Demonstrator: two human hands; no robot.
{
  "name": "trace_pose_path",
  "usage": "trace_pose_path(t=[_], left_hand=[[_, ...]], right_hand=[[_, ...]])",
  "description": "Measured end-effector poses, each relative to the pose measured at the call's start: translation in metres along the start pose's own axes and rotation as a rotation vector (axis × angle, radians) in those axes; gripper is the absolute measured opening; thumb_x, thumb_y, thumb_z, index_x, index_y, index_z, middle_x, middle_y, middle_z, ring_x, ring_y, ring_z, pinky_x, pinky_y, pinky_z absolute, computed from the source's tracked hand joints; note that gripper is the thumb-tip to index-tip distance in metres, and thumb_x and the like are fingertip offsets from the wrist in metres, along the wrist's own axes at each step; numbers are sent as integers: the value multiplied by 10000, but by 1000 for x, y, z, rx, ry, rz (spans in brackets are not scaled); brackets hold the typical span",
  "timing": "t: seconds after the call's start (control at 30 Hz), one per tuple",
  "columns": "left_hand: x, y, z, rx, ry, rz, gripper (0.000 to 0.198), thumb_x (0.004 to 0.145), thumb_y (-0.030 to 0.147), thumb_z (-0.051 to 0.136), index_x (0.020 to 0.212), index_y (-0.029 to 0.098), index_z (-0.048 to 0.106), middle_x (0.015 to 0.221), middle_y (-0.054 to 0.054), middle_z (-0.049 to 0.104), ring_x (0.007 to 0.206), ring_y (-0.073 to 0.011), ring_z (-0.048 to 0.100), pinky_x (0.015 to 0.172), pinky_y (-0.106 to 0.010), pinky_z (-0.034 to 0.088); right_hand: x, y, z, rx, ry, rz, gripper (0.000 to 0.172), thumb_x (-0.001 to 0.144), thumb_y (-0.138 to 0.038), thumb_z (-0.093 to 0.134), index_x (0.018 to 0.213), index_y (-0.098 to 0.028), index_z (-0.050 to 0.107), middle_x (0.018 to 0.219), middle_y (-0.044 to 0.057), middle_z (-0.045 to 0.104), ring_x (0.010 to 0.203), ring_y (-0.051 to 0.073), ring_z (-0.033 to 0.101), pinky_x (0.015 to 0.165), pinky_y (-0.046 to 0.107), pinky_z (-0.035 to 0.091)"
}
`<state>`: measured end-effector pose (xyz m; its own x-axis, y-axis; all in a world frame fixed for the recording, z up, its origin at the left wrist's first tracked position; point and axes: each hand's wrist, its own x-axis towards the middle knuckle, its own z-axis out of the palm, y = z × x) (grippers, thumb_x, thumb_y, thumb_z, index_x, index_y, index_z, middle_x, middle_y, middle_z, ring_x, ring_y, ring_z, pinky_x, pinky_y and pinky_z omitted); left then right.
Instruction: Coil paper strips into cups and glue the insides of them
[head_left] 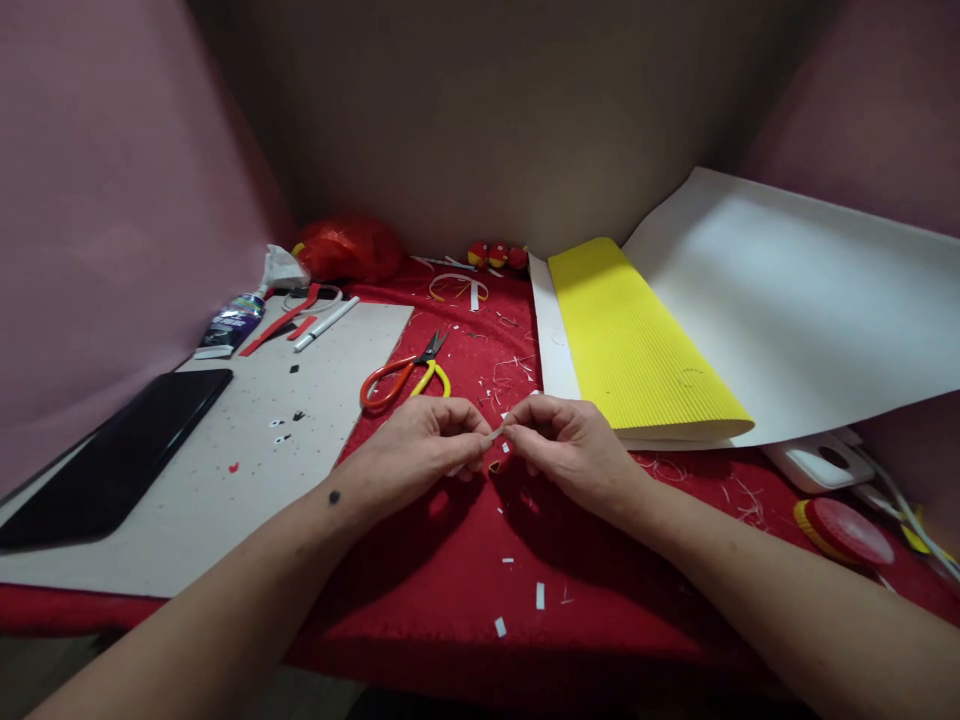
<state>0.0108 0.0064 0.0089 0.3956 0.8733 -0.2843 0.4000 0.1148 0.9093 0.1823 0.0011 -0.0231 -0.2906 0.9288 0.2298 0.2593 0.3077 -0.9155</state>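
Observation:
My left hand (424,445) and my right hand (566,445) meet over the red cloth (450,560), fingertips pinched together on a tiny pale strip of paper (498,432). A small red and yellow piece (498,464) hangs just below the fingers; what it is I cannot tell. Orange and yellow scissors (401,378) lie shut just beyond my left hand. Small white paper scraps (539,596) dot the cloth near me.
A grey board (247,470) lies at left with a black tablet (112,460), a glue tube (236,320) and a white pen (326,324). Yellow corrugated sheet (637,350) and white paper (787,290) sit at right. Red round lid (847,530) far right.

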Motion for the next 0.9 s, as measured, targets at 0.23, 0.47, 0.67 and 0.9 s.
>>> trace_pose_path(t=[0.23, 0.47, 0.67, 0.9], left_hand=[[0, 0, -1, -12, -25, 4, 74, 744, 211, 541, 699, 156, 559, 509, 50, 514, 375, -26, 328, 367, -168, 214], [-6, -2, 1, 201, 149, 303, 131, 808, 250, 514, 747, 162, 589, 616, 24, 567, 521, -77, 474, 520, -212, 386], [-2, -19, 4, 693, 342, 831, 127, 838, 150, 482, 831, 145, 608, 837, -65, 599, 793, -145, 536, 733, -282, 432], [2, -28, 7, 920, 466, 973, 123, 846, 132, 470, 822, 146, 590, 797, -63, 586, 756, -151, 506, 697, -293, 433]], right_hand=[[-2, -5, -3, -82, 21, 34, 119, 749, -117, 501, 699, -161, 600, 525, -54, 528, 453, 55, 450, 482, 187, 368], [-1, -11, -5, 106, 26, 174, 234, 825, -279, 509, 627, -162, 551, 435, -59, 466, 379, 55, 404, 399, 178, 330], [1, -10, -7, 503, -148, 474, 393, 823, -471, 488, 627, -143, 580, 463, -18, 531, 309, 62, 427, 277, 171, 237], [-1, -7, -11, 658, -235, 584, 209, 738, -311, 598, 640, -127, 606, 447, -21, 559, 297, 50, 443, 279, 153, 222]])
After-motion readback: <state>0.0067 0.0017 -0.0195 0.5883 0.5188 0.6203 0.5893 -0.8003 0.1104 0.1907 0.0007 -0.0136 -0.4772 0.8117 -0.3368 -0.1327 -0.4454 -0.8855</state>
